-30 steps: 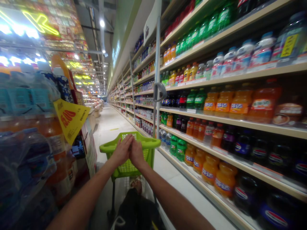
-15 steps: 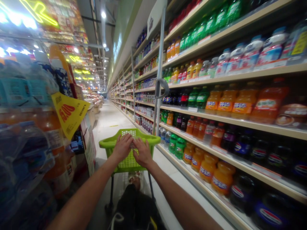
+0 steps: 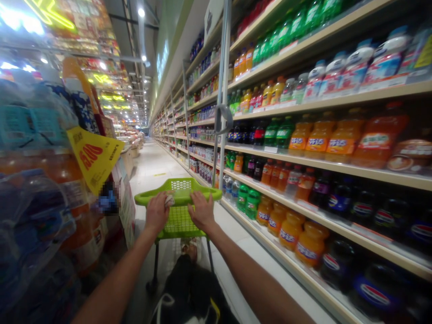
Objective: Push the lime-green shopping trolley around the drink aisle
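Observation:
In front of me is a green plastic shopping cart (image 3: 178, 220) with a mesh basket and dark legs. My left hand (image 3: 157, 212) is closed over the left part of its handle bar (image 3: 182, 199). A small crumpled whitish piece, like tissue (image 3: 169, 200), pokes out between that hand's thumb and fingers. On the right part of the bar lies my right hand (image 3: 201, 210), its fingers curled over the top and its thumb pointing inward. Bare space on the bar separates the two hands. The inside of the basket is mostly hidden.
Shelves of drink bottles (image 3: 317, 139) run along the right side. A metal post (image 3: 222, 108) with a grey loop stands at their edge. Stacked bottle packs (image 3: 37, 216) with a yellow price sign (image 3: 96, 157) are close on the left. A pale floor aisle (image 3: 148, 157) leads ahead.
My hands were together at the middle of the handle bar; now they are apart, the left one moved left with the crumpled piece. The cart shifted slightly left in view.

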A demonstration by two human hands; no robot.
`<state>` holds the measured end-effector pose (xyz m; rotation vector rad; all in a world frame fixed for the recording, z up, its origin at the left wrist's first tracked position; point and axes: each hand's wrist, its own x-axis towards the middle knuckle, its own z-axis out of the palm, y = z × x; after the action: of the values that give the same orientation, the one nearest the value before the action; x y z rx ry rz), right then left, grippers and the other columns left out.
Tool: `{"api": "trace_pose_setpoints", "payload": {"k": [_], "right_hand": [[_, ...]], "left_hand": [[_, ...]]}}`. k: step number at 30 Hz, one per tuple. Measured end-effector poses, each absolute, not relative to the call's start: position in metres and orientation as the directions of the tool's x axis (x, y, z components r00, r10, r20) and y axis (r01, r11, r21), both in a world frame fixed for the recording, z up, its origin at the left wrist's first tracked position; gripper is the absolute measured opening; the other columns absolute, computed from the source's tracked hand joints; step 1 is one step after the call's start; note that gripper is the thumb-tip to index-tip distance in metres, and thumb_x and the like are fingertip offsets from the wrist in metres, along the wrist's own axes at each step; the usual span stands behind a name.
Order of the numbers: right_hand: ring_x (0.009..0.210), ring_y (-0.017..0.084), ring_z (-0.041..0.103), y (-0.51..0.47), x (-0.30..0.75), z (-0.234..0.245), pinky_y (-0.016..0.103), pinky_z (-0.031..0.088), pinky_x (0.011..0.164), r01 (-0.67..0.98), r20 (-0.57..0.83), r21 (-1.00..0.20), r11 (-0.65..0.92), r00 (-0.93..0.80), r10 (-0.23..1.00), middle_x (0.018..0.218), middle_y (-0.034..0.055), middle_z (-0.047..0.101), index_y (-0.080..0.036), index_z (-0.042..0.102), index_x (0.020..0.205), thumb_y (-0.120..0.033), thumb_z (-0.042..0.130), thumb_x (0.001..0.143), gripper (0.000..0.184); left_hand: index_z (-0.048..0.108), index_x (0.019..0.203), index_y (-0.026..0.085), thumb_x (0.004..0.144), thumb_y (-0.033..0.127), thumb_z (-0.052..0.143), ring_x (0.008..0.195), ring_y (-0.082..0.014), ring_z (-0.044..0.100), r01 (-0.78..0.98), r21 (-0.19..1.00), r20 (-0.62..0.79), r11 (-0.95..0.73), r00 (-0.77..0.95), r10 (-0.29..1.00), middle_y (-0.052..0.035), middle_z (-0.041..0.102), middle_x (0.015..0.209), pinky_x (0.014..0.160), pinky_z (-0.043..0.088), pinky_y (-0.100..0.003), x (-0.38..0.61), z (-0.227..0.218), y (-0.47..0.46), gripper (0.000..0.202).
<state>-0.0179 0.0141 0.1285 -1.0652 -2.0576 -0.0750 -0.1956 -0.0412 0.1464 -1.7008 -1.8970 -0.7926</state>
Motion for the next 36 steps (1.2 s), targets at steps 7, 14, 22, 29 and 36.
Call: {"api": "trace_pose_setpoints", "payload": {"k": [7,14,22,29,36], "right_hand": [[0.126,0.024,0.036,0.012,-0.017,0.124,0.057,0.009,0.103,0.721,0.673,-0.264,0.641,-0.338,0.658,0.133,0.0115,0.045,-0.016,0.046,0.125,-0.023,0.041,0.083,0.042],[0.125,0.024,0.037,0.008,-0.018,0.121,0.055,0.009,0.104,0.72,0.7,-0.252,0.646,-0.326,0.636,0.132,0.0112,0.047,-0.015,0.047,0.124,-0.022,0.042,0.081,0.044],[0.124,0.024,0.038,0.008,-0.014,0.117,0.054,0.01,0.104,0.725,0.716,-0.238,0.646,-0.318,0.621,0.131,0.0112,0.048,-0.015,0.047,0.124,-0.022,0.042,0.079,0.045],[0.123,0.024,0.039,0.002,-0.011,0.113,0.052,0.012,0.104,0.715,0.742,-0.254,0.651,-0.288,0.606,0.13,0.0115,0.049,-0.014,0.049,0.122,-0.02,0.042,0.077,0.046],[0.125,0.023,0.037,0.003,-0.007,0.103,0.05,0.01,0.105,0.727,0.792,-0.221,0.651,-0.256,0.555,0.129,0.0114,0.05,-0.013,0.048,0.122,-0.019,0.041,0.076,0.047]], "left_hand": [[0.043,0.127,0.02,0.087,0.018,0.031,0.131,-0.0177,0.03,0.992,0.021,0.675,-0.127,0.08,0.734,-0.005,0.041,0.138,0.108,0.025,-0.037,-0.196,0.128,-0.031,0.042],[0.052,0.118,0.015,0.083,0.014,0.037,0.127,-0.0256,0.035,0.989,0.143,0.867,-0.034,-0.108,0.487,-0.0124,0.048,0.131,0.102,0.034,-0.048,-0.242,0.125,-0.017,0.039],[0.052,0.119,0.018,0.083,0.011,0.038,0.127,-0.0211,0.036,0.974,-0.003,0.814,-0.226,0.134,0.565,-0.009,0.05,0.13,0.104,0.035,-0.041,-0.207,0.131,-0.013,0.039],[0.054,0.114,0.014,0.077,0.007,0.039,0.122,-0.0241,0.041,0.975,0.218,0.829,-0.037,-0.165,0.535,-0.0129,0.051,0.127,0.101,0.037,-0.045,-0.245,0.142,-0.02,0.04],[0.052,0.117,0.016,0.08,0.008,0.038,0.126,-0.0222,0.037,0.973,0.115,0.818,-0.198,0.021,0.574,-0.0106,0.05,0.128,0.103,0.036,-0.043,-0.194,0.137,-0.015,0.04]]}}
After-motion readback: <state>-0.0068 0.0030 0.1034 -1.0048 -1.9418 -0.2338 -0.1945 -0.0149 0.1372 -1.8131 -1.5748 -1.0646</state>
